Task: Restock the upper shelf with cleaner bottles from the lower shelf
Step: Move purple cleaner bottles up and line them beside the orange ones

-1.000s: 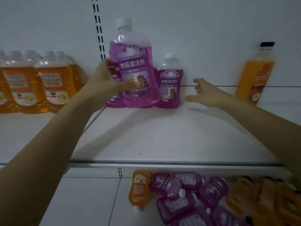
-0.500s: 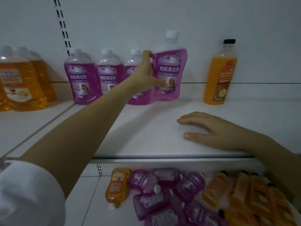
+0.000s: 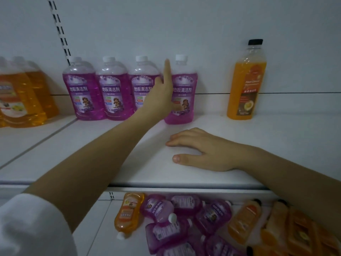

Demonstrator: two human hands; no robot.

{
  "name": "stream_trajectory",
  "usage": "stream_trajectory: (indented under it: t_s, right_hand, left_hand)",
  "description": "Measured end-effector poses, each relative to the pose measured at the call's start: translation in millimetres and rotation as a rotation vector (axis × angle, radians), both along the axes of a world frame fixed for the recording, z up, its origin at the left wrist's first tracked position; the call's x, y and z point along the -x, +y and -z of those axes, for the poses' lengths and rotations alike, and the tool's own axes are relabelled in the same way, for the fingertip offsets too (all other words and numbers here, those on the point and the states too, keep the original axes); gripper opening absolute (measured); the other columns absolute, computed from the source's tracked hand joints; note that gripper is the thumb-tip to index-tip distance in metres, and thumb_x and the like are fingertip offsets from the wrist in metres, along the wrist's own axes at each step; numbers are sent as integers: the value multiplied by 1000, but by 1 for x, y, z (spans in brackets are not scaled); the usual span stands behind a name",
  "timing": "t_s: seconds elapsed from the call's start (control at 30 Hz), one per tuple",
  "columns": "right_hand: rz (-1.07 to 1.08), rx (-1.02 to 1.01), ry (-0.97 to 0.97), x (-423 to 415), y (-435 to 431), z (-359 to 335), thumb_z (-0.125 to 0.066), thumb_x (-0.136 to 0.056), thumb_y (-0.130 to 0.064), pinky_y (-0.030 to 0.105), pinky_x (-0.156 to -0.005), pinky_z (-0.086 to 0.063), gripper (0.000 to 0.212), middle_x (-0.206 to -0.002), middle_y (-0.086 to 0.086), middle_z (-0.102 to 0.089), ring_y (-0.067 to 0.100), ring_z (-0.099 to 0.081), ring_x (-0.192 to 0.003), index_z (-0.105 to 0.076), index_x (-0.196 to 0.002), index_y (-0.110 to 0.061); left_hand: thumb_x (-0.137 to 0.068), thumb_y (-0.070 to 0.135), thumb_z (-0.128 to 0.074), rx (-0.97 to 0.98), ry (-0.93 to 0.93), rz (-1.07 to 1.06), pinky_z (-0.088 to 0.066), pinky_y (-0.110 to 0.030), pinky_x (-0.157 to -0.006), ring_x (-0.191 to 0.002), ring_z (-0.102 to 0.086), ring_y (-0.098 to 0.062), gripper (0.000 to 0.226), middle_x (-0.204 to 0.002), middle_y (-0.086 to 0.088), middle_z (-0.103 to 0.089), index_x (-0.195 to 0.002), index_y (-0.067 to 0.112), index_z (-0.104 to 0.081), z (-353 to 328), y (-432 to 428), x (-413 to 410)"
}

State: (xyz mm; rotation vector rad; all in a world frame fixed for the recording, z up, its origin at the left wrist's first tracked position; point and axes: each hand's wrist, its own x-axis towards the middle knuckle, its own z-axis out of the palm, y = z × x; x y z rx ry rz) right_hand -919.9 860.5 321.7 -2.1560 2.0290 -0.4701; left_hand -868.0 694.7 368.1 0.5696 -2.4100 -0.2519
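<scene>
Upper shelf [image 3: 258, 145]: wide white deck, mostly bare in the middle. Back row has four purple bottles upright, caps on, each roughly three-quarters full of purple liquid. The fourth bottle [image 3: 184, 100] stands at the right end, slightly forward of the others. Tall orange bottle [image 3: 246, 84] stands well apart to the right, nearly full; amber jugs [image 3: 22, 97] at far left.

Lower shelf [image 3: 103, 218]: purple stock [image 3: 171, 222] lies in a loose pile with orange bottles [image 3: 243, 224] beside it, all on their sides.

Left hand [image 3: 160, 97]: index finger up, palm against the fourth bottle's left side. Grip or just a nudge, hard to tell from this angle. Right hand [image 3: 199, 150]: flat on the shelf, fingers spread, holding nothing.

Risk: pulling the left hand away sideways could tip the fourth bottle, since its neighbour only braces one side. Grabbing from the pile could roll others off the front.
</scene>
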Motion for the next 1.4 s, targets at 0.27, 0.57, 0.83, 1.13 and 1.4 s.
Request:
stream_trajectory:
  t_s: [0.27,0.57,0.83,1.13,1.4]
  right_hand:
    - [16,-5,-9,1,1,1,-41,-87,-56,16,-102,-17,54,-142,-14,-37,1,-24,-128,-41,-136,-33]
    - [28,0,0,0,1,2,-39,-85,-59,17,-103,-17,57,-144,-13,-36,1,-25,-128,-41,-136,-34]
    - [85,152,70,-11,14,-12,-36,-77,-63,9,-96,-16,67,-141,-9,-40,-9,-25,-116,-43,-135,-30]
    - [289,541,110,-93,52,19,-45,-90,-43,16,-100,-20,50,-131,1,-50,16,-40,-122,-50,-131,-14]
    - [493,625,-30,-203,86,128,-43,-91,-36,19,-102,-24,46,-123,8,-54,18,-44,-117,-54,-122,-3]
  left_hand:
    - [-72,45,-71,621,-183,-89,-11,-53,-112,-141,-9,-38,97,-155,-16,7,-146,38,-9,-3,-13,-2]
    - [-79,53,-60,706,-249,-121,0,-51,-113,-143,4,-37,88,-154,-22,7,-147,36,-5,6,-32,-2]
    - [-86,62,-24,547,-315,-156,0,-49,-114,-144,-2,-26,70,-157,-5,-8,-147,28,-18,-12,-23,-98]
    - [-95,16,-47,265,248,-65,-31,-21,-88,-113,-50,-28,34,-121,-15,-57,-127,6,-51,36,27,-272]
    - [-90,11,-48,-54,259,8,-37,-24,-99,-113,-51,-14,31,-119,-1,-55,-118,3,-57,167,55,-380]
